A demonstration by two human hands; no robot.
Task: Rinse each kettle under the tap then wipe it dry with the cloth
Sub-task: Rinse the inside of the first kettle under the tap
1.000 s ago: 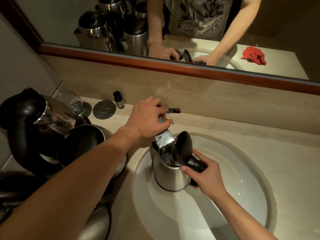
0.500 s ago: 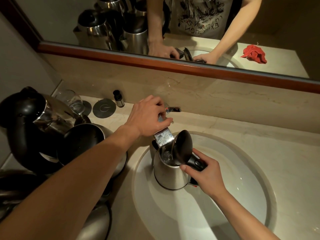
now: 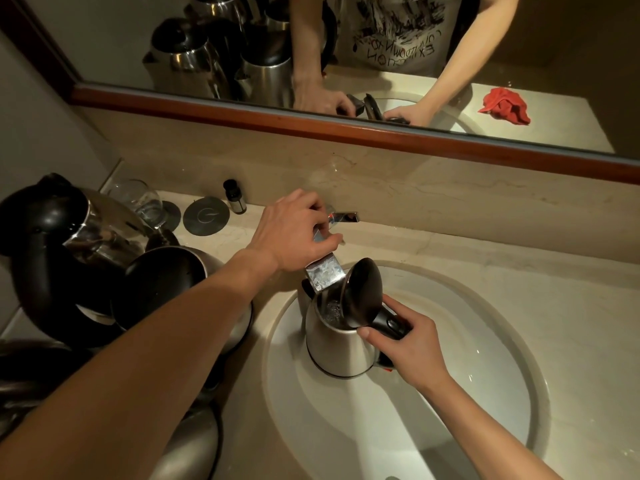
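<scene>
The steel kettle point(image 3: 337, 344) with open black lid point(image 3: 362, 292) stands in the white basin point(image 3: 485, 393), water inside. The right hand point(image 3: 410, 344) grips its handle; the left hand point(image 3: 294, 233) holds the chrome tap point(image 3: 323, 271).

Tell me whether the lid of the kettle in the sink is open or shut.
Open. The lid stands tipped up over the kettle, whose inside shows beneath the tap.

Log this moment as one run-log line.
step: rinse | left hand: grips tap | right hand: holds kettle handle, lid open, in sink | cloth: unused, seen in mirror
</scene>
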